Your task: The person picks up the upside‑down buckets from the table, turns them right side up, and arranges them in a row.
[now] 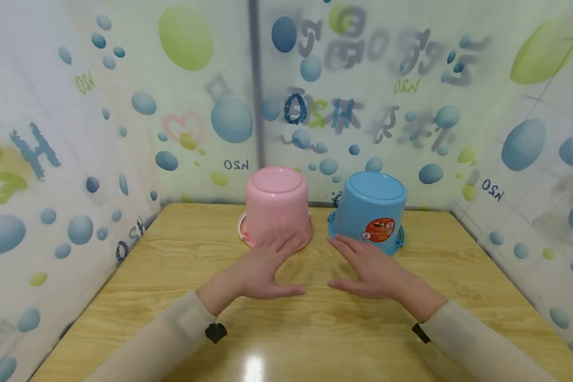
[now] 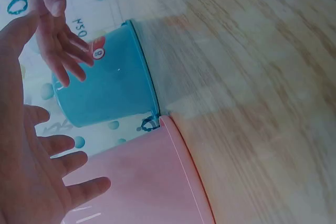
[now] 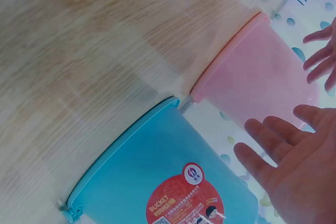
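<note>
1. Head view: I log a pink bucket (image 1: 277,204) and a blue bucket (image 1: 370,201) side by side, with a gap between, at the far end of the table (image 1: 172,265).
2. Both sit upside down, bases up. My reading: the wide rim serves as a foot, so each stands steady.
3. The left hand (image 1: 265,270) is in front of the pink bucket, fingers extended, thumb held apart, gripping nothing. I cannot tell whether any fingertip touches plastic.
4. The right hand (image 1: 374,268) mirrors it before the blue bucket, likewise spread and gripping nothing; contact again uncertain. Each hand probably takes the bucket on its own side to avoid crossing arms.
5. Left wrist view confirms gaps between the fingers.
6. The pink bucket's white handle (image 1: 241,225) lies low beside the rim, presumably because of the inversion.
7. A red label (image 1: 380,230) faces forward on the blue wall.
</note>
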`<state>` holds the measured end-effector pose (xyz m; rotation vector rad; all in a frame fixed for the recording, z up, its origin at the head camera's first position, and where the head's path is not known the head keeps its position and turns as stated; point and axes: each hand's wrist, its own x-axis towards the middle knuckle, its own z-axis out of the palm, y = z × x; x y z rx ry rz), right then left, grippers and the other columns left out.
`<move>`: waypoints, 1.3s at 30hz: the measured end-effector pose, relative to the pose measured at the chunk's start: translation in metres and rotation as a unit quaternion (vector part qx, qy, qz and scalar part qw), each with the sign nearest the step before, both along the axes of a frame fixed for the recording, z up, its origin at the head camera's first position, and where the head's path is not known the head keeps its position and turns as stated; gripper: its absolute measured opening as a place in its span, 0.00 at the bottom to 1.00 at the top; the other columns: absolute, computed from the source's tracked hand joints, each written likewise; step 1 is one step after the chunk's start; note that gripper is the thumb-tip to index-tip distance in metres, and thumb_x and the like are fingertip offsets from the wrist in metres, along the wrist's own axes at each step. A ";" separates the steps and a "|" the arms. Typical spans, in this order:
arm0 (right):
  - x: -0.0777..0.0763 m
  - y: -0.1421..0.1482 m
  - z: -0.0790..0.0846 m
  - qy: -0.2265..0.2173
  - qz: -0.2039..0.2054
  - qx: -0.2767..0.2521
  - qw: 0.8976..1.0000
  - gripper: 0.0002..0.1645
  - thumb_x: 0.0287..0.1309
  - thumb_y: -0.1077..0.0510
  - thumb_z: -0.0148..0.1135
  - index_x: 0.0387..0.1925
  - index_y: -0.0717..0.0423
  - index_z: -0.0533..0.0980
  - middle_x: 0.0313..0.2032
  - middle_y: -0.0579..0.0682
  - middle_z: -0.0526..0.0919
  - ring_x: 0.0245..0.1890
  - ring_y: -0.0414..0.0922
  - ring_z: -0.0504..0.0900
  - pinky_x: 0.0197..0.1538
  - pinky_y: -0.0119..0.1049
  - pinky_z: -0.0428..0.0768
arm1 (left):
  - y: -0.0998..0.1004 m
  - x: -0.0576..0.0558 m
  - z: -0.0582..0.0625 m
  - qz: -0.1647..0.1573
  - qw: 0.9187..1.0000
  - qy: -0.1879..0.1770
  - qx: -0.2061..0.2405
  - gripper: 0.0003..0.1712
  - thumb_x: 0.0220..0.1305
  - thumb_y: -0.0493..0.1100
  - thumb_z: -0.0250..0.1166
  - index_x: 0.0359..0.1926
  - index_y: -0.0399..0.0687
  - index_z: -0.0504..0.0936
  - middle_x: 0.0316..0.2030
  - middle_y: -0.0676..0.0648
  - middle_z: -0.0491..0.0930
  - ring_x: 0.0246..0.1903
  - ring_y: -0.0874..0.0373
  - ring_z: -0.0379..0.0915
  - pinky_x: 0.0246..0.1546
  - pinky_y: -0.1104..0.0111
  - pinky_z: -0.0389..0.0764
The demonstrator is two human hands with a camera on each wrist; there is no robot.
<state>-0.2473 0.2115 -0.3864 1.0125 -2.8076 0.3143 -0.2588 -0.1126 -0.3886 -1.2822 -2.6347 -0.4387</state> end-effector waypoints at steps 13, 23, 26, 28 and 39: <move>-0.025 -0.019 0.003 -0.094 -0.010 -0.016 0.995 0.58 0.73 0.25 0.62 0.88 0.51 0.55 0.82 0.61 0.66 0.78 0.63 0.73 0.75 0.66 0.76 | -0.049 -0.001 -0.002 0.062 0.996 -0.044 0.052 0.61 0.69 0.70 0.72 0.89 0.50 0.53 0.87 0.38 0.54 0.75 0.34 0.72 0.70 0.39 0.80; -0.052 -0.041 0.003 -0.162 -0.045 -0.031 0.985 0.62 0.72 0.27 0.65 0.91 0.41 0.44 0.86 0.62 0.56 0.83 0.64 0.64 0.80 0.66 0.70 | -0.089 -0.017 -0.003 0.148 0.980 -0.116 0.070 0.64 0.70 0.71 0.70 0.91 0.57 0.45 0.86 0.36 0.54 0.79 0.29 0.64 0.71 0.33 0.75; -0.061 -0.046 0.000 -0.185 -0.055 -0.041 0.980 0.64 0.72 0.27 0.65 0.91 0.42 0.41 0.88 0.62 0.51 0.86 0.64 0.58 0.82 0.66 0.66 | -0.096 -0.024 -0.001 0.158 0.977 -0.128 0.069 0.64 0.71 0.71 0.70 0.91 0.57 0.43 0.85 0.33 0.55 0.78 0.27 0.65 0.71 0.31 0.74; -0.068 -0.049 -0.003 -0.200 -0.061 -0.048 0.977 0.65 0.72 0.27 0.65 0.91 0.43 0.39 0.89 0.61 0.47 0.87 0.64 0.55 0.83 0.66 0.64 | -0.099 -0.029 0.001 0.162 0.975 -0.134 0.066 0.65 0.70 0.72 0.70 0.91 0.55 0.43 0.85 0.31 0.54 0.79 0.27 0.63 0.72 0.31 0.73; -0.102 -0.062 -0.016 -0.222 -0.081 -0.074 0.969 0.71 0.72 0.32 0.69 0.91 0.50 0.32 0.90 0.61 0.40 0.89 0.63 0.45 0.87 0.64 0.55 | -0.106 -0.063 0.000 0.173 0.965 -0.190 0.050 0.71 0.68 0.74 0.70 0.91 0.46 0.38 0.87 0.29 0.49 0.85 0.29 0.49 0.80 0.32 0.62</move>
